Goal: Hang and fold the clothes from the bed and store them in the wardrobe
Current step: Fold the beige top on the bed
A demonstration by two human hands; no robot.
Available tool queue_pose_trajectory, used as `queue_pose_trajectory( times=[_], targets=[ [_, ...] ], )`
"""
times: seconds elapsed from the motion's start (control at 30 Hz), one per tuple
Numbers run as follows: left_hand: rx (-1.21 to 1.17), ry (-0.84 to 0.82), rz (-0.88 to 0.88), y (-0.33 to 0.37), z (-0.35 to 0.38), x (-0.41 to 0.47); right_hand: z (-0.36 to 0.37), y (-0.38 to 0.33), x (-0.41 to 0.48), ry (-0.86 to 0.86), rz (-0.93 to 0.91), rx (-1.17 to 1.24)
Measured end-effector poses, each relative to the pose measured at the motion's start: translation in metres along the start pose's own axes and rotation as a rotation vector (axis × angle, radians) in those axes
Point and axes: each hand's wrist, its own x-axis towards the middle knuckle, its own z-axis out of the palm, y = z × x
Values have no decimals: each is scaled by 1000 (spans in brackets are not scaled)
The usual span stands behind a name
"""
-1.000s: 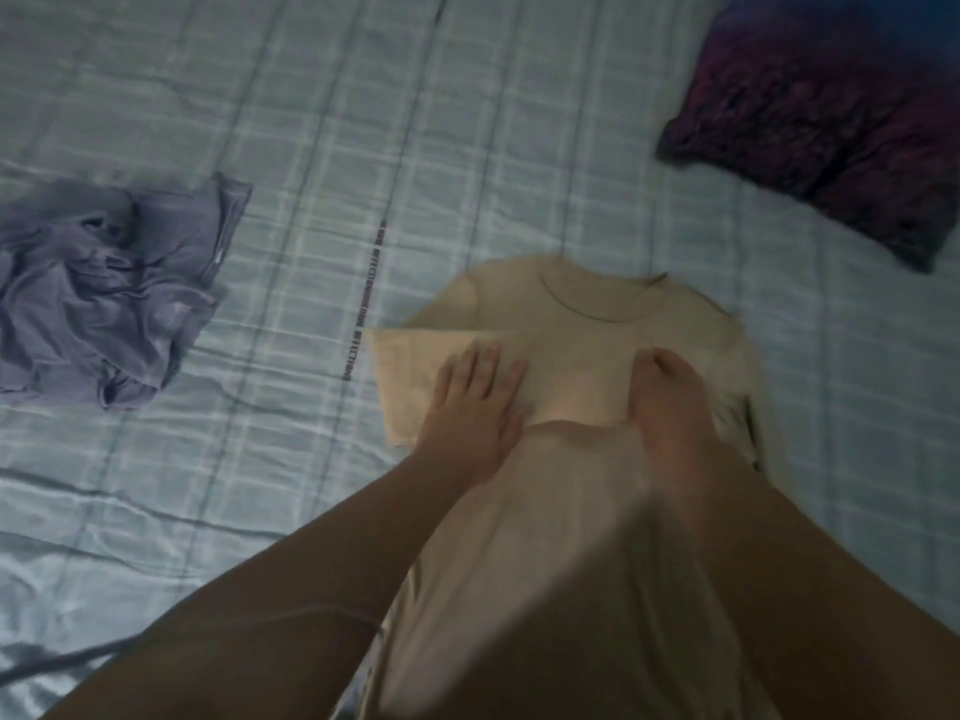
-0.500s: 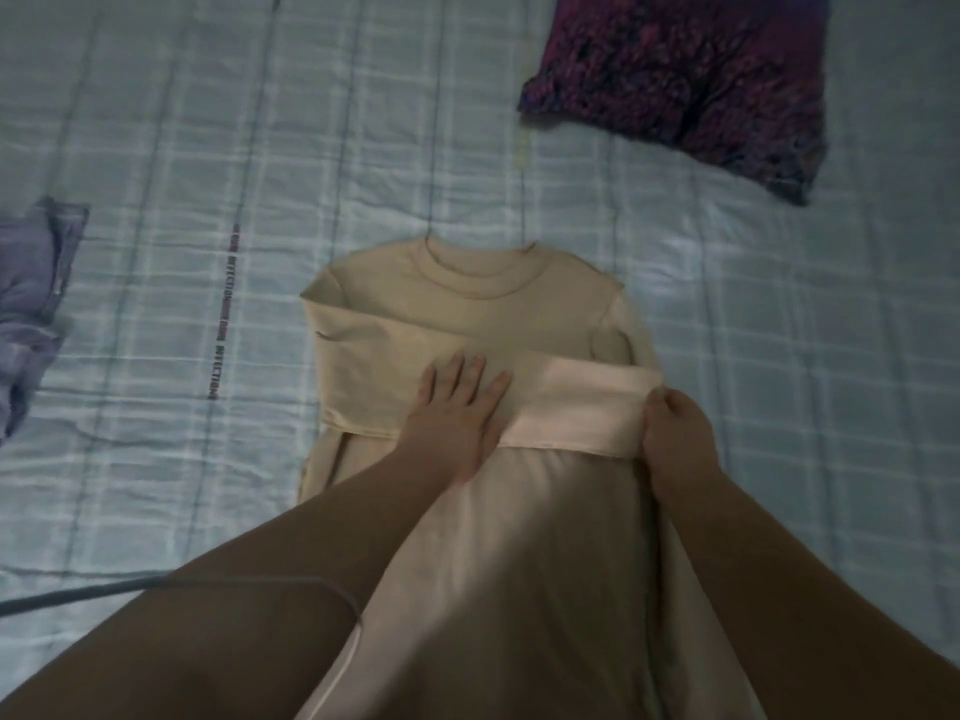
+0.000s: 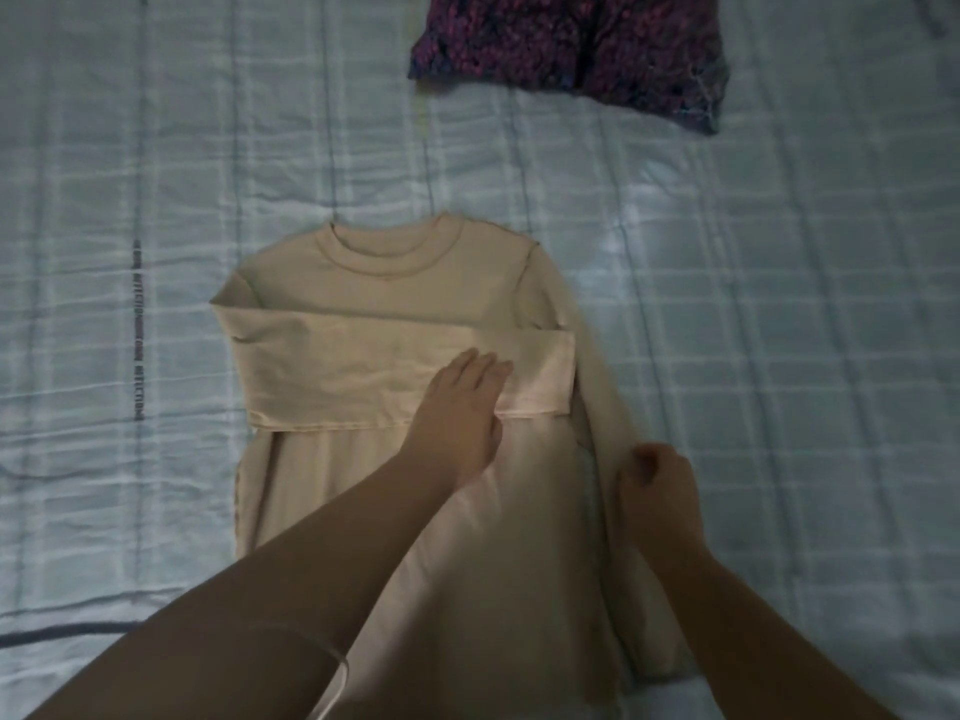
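Beige garment (image 3: 395, 283): hem runs off the bottom edge; lower body partly covered by both forearms. Left hand (image 3: 457, 413) lies flat over the folded sleeve's lower edge, hiding the cloth beneath it. Right hand (image 3: 660, 485): fingers curled inward, tips not visible; whether cloth is pinched cannot be resolved. Purple patterned cloth (image 3: 571, 49): cut off by the top edge, type unclear. Printed strip on the bedsheet (image 3: 137, 330): lettering too blurred to read.

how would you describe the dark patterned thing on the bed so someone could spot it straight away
On the pale checked bedsheet, look beyond the beige top's collar, toward the upper right. The garment there is crumpled, mottled purple and magenta, the only dark piece in view.
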Motion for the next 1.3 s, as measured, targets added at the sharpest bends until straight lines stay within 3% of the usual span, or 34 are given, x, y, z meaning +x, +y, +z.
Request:
queue_pose_trajectory(
  times=[0.13,0.33,0.4,0.57,0.63,0.8,0.87,1.0,1.1,1.3],
  targets=[
    [-156,18,128,44,10,13,-1,31,-13,-5,18,-167],
    [-137,49,277,88,27,40,-15,65,-10,-247,172,-127],
    [-65,-55,321,101,29,57,-23,82,-7,-226,161,-69],
    [94,-518,301,133,34,109,-47,118,-3,-131,71,44],
    [112,-567,278,144,37,125,-59,131,3,-159,31,35],
    [290,-614,276,151,37,141,-86,168,24,-434,50,-130],
    [291,-589,245,151,34,149,-104,176,30,-375,58,-133],
    [60,-398,137,156,27,175,-144,176,51,-38,96,96],
    [-24,-276,120,159,39,185,-164,175,77,137,150,124],
    [-87,-219,93,156,74,179,-151,190,118,149,238,9]
  ],
)
